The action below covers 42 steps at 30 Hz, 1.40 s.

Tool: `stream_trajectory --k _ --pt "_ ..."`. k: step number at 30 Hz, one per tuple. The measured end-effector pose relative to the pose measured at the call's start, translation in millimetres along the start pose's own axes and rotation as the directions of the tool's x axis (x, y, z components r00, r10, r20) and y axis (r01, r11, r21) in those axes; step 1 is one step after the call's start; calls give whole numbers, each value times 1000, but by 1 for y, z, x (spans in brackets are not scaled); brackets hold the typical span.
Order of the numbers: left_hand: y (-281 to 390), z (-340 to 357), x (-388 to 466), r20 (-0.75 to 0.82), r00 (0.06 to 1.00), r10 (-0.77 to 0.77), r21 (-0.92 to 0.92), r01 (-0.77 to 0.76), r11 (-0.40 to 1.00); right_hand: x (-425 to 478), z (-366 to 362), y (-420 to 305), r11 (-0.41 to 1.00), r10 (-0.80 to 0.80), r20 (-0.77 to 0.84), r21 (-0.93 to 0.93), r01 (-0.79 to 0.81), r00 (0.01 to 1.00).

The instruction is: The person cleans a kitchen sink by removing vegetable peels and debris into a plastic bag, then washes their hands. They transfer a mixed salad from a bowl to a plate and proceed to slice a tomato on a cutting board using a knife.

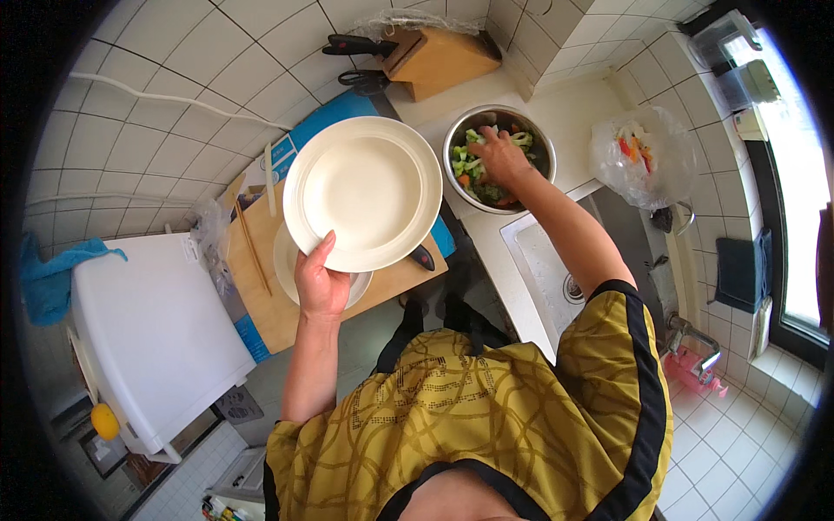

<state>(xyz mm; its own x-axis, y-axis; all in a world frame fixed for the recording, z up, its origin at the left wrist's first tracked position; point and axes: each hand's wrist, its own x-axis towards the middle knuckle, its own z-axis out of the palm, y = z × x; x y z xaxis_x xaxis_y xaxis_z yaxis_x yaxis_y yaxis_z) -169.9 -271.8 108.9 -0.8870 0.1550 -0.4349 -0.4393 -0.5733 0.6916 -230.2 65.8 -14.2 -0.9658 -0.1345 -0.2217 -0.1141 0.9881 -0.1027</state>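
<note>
My left hand (320, 279) grips the rim of a cream plate (363, 192), thumb on top, and holds it up over a wooden board. The plate has nothing on it. My right hand (500, 156) reaches into a stainless steel bowl (548, 176) of cut vegetables, among them broccoli and orange pieces (464, 180). Its fingers are down among the pieces; whether they hold any cannot be told. Under the raised plate, another pale dish (284, 270) lies partly hidden on the wooden board (270, 325), next to a knife's black handle (422, 258).
Wooden chopsticks (253, 247) lie on the board. A knife block (443, 62) stands behind, holding knives and scissors (363, 82). The sink (537, 260) is below my right forearm. A plastic bag with scraps (642, 156) sits right of the bowl. A white appliance (156, 325) stands left.
</note>
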Motion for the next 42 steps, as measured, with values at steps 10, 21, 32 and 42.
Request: stream_trajectory --k 10,21,32,42 --pt "8 -10 -6 39 999 31 -2 -31 1000 -39 4 12 1000 -29 -2 4 29 1000" --pt "5 -9 -12 29 999 38 2 -38 999 -28 -28 7 967 5 -33 254 4 999" --pt "-11 -7 -15 24 999 46 2 -46 999 -40 -42 37 965 -125 43 237 111 991" --pt "-24 14 -15 56 998 -16 20 15 1000 -25 2 28 999 -24 -66 22 26 998"
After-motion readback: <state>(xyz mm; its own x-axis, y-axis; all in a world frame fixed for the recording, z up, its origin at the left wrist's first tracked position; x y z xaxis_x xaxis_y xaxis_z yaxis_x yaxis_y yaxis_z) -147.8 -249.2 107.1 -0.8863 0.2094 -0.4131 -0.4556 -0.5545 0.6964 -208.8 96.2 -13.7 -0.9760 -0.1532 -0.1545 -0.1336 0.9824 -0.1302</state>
